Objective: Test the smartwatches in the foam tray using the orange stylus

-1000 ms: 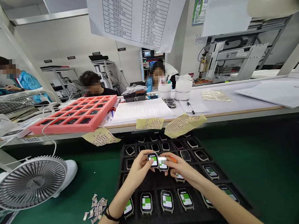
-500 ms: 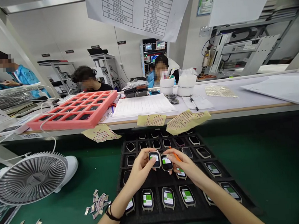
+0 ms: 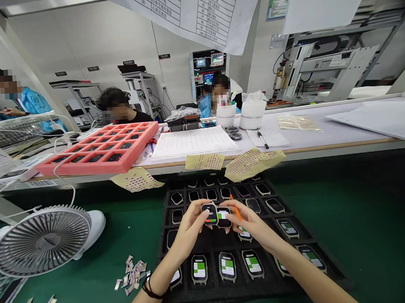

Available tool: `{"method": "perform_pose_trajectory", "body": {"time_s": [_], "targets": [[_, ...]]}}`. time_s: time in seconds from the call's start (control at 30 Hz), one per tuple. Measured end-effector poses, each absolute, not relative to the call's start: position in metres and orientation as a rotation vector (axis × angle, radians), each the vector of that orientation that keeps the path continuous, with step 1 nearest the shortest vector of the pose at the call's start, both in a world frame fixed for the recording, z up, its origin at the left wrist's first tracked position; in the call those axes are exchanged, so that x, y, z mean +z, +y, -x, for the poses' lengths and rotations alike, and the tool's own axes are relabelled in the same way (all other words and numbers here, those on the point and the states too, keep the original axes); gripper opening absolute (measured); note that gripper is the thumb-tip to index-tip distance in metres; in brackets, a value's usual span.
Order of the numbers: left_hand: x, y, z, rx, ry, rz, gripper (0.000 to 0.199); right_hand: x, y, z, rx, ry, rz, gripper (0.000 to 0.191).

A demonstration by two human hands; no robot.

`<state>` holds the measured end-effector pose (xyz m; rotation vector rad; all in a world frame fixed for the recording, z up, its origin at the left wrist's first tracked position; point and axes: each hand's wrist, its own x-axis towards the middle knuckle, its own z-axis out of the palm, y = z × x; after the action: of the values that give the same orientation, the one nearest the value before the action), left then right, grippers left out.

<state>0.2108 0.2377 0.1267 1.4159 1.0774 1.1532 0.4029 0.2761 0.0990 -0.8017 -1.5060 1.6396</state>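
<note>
My left hand (image 3: 192, 220) is closed around a smartwatch body (image 3: 210, 215) without a strap, its thumb lying on the screen, which shows a dark page with a red and green strip. Right beside it, my right hand (image 3: 244, 216) grips a second smartwatch (image 3: 223, 217) with a white and green screen. An orange stick-like tool (image 3: 236, 208), perhaps a pen, is tucked in the right hand too. Both watches are held side by side above a black compartment tray (image 3: 216, 290), where several more watches lie, some with lit white and green screens, such as the front watch (image 3: 227, 267).
On the left stands a white fan (image 3: 45, 241) beside a pile of small pieces (image 3: 133, 275) on the green mat. A shelf above the tray carries a pink foam tray (image 3: 127, 163), paper sheets (image 3: 193, 142) and white containers (image 3: 253, 114). Yellow dotted sheets (image 3: 254, 164) hang from its edge. Several people sit or stand beyond.
The left watch's screen has switched from a white and green page to a dark one with a red and green strip. My right thumb has shifted down slightly, and the orange tool stands steeper.
</note>
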Motion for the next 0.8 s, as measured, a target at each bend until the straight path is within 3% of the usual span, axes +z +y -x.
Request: {"method": "perform_pose_trajectory", "body": {"time_s": [0.4, 0.6, 0.8], "targets": [[0.132, 0.237, -0.208, 1.135, 1.022, -1.376, 0.039, 0.11, 0.272, -0.404, 1.658, -1.443, 0.788, 0.036], [0.143, 0.228, -0.196, 1.062, 0.673, -1.242, 0.065, 0.127, 0.273, -0.418, 1.786, -1.435, 0.663, 0.049], [0.143, 0.226, -0.202, 1.068, 0.879, -1.422, 0.053, 0.127, 0.276, -0.417, 1.68, -1.513, 0.678, 0.046]]}}
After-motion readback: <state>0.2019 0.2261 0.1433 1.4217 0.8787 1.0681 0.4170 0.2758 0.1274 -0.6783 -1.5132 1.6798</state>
